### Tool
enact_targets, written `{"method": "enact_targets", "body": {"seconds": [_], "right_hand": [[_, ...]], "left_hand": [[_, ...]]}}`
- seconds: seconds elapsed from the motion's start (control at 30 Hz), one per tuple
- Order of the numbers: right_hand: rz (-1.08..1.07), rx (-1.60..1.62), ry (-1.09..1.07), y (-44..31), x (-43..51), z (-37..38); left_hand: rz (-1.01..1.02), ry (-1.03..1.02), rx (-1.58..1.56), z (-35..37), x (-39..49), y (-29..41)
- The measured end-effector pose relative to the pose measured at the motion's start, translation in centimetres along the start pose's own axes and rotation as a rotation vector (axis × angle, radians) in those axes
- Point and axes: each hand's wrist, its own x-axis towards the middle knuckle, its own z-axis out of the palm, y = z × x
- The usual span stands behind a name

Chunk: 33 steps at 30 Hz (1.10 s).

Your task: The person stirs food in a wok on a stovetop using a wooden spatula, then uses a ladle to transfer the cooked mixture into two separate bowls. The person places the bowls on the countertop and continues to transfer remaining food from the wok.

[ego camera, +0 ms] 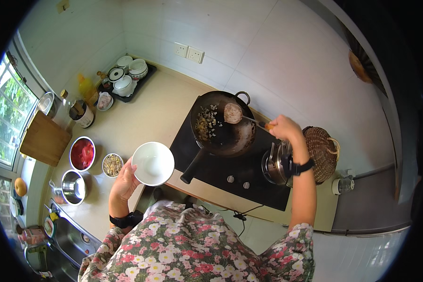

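My left hand grips a white bowl by its near left side, thumb at the rim. Its inside looks bare apart from a sheen at the bottom. In my right hand is the orange handle of a metal spatula. The spatula's wide head hangs over the far middle of a dark wok. Chopped pale and brownish bits lie on the wok's left inner side. The wok stands on a black glass cooktop, its long handle pointing toward me and left.
Left on the counter are a bowl of red pieces, a small bowl of chopped bits and a steel bowl. A kettle and a woven basket stand right of the wok. The sink is lower left.
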Motion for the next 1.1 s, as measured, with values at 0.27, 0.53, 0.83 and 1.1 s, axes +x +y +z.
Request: {"method": "enact_targets", "body": {"seconds": [0.27,0.53,0.83,1.1], "right_hand": [[0.160,-0.084,-0.027,-6.5,3.7,-2.4],[-0.396,-0.311,0.232,-10.0,-2.7,-0.6],[-0.194,-0.427,0.298,-6.2,-0.8,-3.8],[0.223,-0.583,-0.055,-6.0,6.6,-5.6]], "left_hand": [[0.024,0.038,-0.057,-3.1,-0.1,1.3],[-0.002,0.009,-0.028,-4.0,0.7,1.2],[-0.043,-0.008,-0.010,-4.0,1.0,1.5],[-0.030,0.003,-0.022,-3.8,0.2,0.9]]}}
